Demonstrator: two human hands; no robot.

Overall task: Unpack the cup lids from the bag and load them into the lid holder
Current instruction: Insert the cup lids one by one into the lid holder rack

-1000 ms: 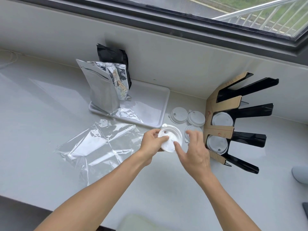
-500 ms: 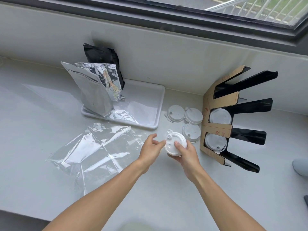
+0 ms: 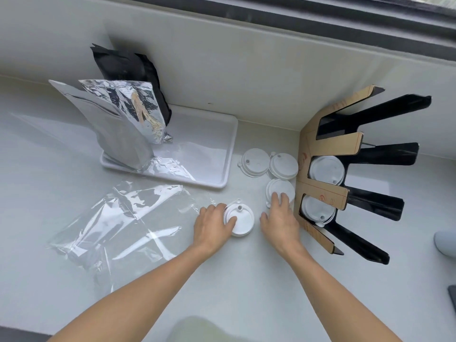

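Observation:
A white cup lid [image 3: 243, 222] lies on the counter, and my left hand [image 3: 213, 227] grips its left rim with the thumb on top. My right hand [image 3: 280, 219] is stretched out, its fingertips touching another white lid [image 3: 280, 188] that lies just left of the lid holder [image 3: 323, 192]. The holder is brown cardboard with black prongs; it has one lid [image 3: 325, 170] in an upper slot and one lid [image 3: 317, 209] in a lower slot. Two loose lids [image 3: 255, 161] [image 3: 283, 166] lie side by side behind my right hand. The clear plastic bag [image 3: 118, 218] lies flat at the left.
A white tray [image 3: 209, 154] stands behind the bag, with a silver foil pouch [image 3: 116, 127] and a black pouch [image 3: 125, 65] leaning on it. The wall and window sill close off the back. A pale grey object [image 3: 445, 243] sits at the right edge.
The lid held up between both hands has come down onto the counter under my left hand. My right hand has let go of it and moved right onto the lid beside the holder.

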